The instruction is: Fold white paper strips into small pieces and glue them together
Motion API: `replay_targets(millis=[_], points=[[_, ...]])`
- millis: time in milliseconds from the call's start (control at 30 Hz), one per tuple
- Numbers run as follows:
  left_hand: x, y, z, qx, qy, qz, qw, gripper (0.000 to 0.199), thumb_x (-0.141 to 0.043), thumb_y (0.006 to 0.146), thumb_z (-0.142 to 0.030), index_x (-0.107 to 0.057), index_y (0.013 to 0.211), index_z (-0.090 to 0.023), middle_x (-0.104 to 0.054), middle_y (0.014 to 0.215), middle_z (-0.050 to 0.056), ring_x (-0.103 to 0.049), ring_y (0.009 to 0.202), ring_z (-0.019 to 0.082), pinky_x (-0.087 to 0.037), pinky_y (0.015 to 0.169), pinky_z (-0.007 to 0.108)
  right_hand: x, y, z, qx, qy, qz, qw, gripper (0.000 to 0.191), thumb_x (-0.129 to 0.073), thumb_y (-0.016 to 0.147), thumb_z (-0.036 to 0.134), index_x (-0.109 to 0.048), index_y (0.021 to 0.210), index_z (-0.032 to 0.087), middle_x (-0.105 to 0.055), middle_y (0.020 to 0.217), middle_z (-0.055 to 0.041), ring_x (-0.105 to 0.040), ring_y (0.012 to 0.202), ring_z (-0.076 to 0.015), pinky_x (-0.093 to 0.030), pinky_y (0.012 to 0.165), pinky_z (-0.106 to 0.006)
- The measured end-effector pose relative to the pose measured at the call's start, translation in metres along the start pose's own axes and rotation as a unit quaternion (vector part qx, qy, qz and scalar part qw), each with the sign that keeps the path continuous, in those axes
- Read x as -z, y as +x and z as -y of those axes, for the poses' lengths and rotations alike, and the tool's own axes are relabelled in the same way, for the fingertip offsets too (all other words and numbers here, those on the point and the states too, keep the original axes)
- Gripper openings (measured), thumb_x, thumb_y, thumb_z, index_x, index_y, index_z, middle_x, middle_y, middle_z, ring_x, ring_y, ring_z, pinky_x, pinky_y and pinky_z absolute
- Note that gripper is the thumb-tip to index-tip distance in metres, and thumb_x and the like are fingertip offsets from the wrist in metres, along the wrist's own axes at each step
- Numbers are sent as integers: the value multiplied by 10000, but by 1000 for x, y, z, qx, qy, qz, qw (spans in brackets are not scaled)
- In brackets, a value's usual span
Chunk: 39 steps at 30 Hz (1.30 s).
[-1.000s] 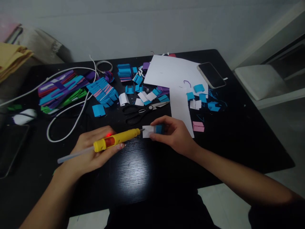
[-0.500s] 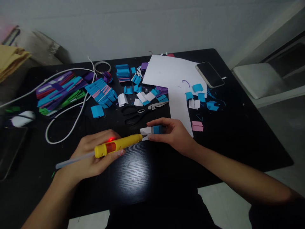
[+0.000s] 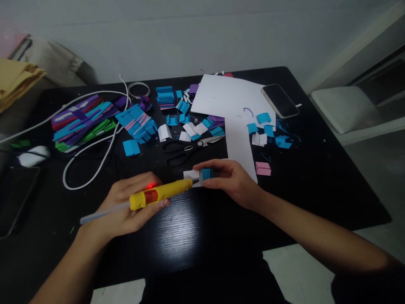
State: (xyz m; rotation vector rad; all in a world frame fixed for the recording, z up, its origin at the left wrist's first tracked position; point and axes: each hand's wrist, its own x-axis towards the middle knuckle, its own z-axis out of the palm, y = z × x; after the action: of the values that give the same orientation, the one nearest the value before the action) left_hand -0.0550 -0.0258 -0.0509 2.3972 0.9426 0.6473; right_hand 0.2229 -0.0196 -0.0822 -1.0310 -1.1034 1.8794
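My left hand (image 3: 129, 204) is closed around a yellow hot glue gun (image 3: 172, 189), whose red light glows beside my fingers. A translucent glue stick (image 3: 104, 212) sticks out of its back end. The dark nozzle tip is over a folded white paper piece (image 3: 189, 174), at its right part; whether it touches cannot be told. My right hand (image 3: 232, 179) pinches this white piece together with a folded blue paper piece (image 3: 207, 174) between thumb and fingers. Black-handled scissors (image 3: 198, 144) lie just beyond both hands.
Folded blue and white papers and white sheets (image 3: 234, 95) cover the table's middle. A phone (image 3: 280, 100) lies at the right, a pink folded piece (image 3: 263, 168) near my right hand. Bundled coloured strips (image 3: 84, 116), a looped white cable (image 3: 106, 154) and a roll of tape (image 3: 139, 89) are at the left.
The glue gun's nozzle has shifted slightly to the right along the white paper. My right hand still holds the papers, and the whole view has moved a little.
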Motion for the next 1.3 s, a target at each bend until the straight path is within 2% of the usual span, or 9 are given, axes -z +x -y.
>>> replay_targets(millis=[133, 500, 667, 767, 933, 1000, 1067, 1167, 1300], points=[[0, -1, 1, 4, 3, 0, 1000, 116, -622, 956, -236, -577, 852, -212, -608, 733, 4, -589, 585, 133, -440, 510, 245, 1, -1, -2, 0, 5, 0, 1000, 319, -715, 824, 157, -807, 1112, 259, -772, 1108, -36, -699, 1018, -201, -529, 940, -371], [6, -2, 4, -8, 16, 4, 1000, 181, -608, 969, -227, -535, 804, -206, -571, 711, 2, -574, 593, 133, -428, 525, 254, 2, 0, 4, -5, 13, -24, 1000, 292, -731, 813, 170, -820, 1073, 270, -769, 1114, -25, -687, 1045, -201, -521, 931, -354], [10, -1, 5, -13, 21, 2, 1000, 189, -630, 960, -223, -532, 799, -216, -562, 689, -10, -553, 569, 124, -414, 501, 255, 2, 1, 7, -15, 44, -43, 998, 275, -752, 780, 183, -829, 1032, 263, -769, 1028, -16, -683, 933, -174, -523, 887, -334], [16, -3, 7, 3, 5, 7, 1000, 27, -633, 963, -239, -609, 949, -235, -667, 816, 13, -642, 670, 153, -497, 577, 271, 2, 1, 7, -18, 42, -55, 997, 277, -755, 767, 188, -829, 1023, 266, -768, 1003, -11, -683, 904, -170, -522, 876, -336], [32, -12, 21, 69, 84, 0, 994, 103, -630, 940, -324, -643, 1028, -271, -723, 1013, 34, -706, 839, 209, -547, 691, 305, 4, 1, 5, 8, -75, -47, 996, 275, -713, 807, 191, -803, 1061, 247, -770, 1053, -28, -699, 946, -199, -533, 861, -361], [37, -14, 28, 72, 112, 23, 991, 135, -619, 898, -342, -620, 1003, -256, -701, 988, 53, -683, 827, 224, -539, 675, 315, 2, -1, 3, 48, -186, -44, 980, 292, -683, 823, 157, -785, 1086, 231, -766, 1086, -44, -700, 963, -212, -542, 865, -377], [39, -15, 34, 107, 141, 42, 983, 130, -602, 842, -269, -607, 969, -243, -675, 946, 49, -650, 771, 215, -516, 620, 301, -2, -3, -3, 110, -296, -46, 948, 306, -652, 836, 119, -770, 1100, 218, -752, 1089, -56, -699, 949, -211, -553, 864, -382], [41, -18, 40, 152, 167, 81, 971, 240, -591, 728, -147, -592, 952, -231, -659, 946, 37, -636, 758, 210, -519, 630, 299, -12, -8, -12, 194, -387, -31, 901, 280, -611, 893, 119, -748, 1127, 185, -716, 1128, -104, -693, 1002, -228, -568, 898, -402], [41, -24, 47, 172, 169, 59, 969, 266, -591, 656, -130, -556, 891, -250, -619, 822, 6, -600, 654, 202, -475, 553, 296, -19, -16, -8, 264, -482, -65, 833, 280, -594, 941, 156, -727, 1184, 197, -691, 1201, -132, -626, 1171, -290, -541, 1008, -492]])
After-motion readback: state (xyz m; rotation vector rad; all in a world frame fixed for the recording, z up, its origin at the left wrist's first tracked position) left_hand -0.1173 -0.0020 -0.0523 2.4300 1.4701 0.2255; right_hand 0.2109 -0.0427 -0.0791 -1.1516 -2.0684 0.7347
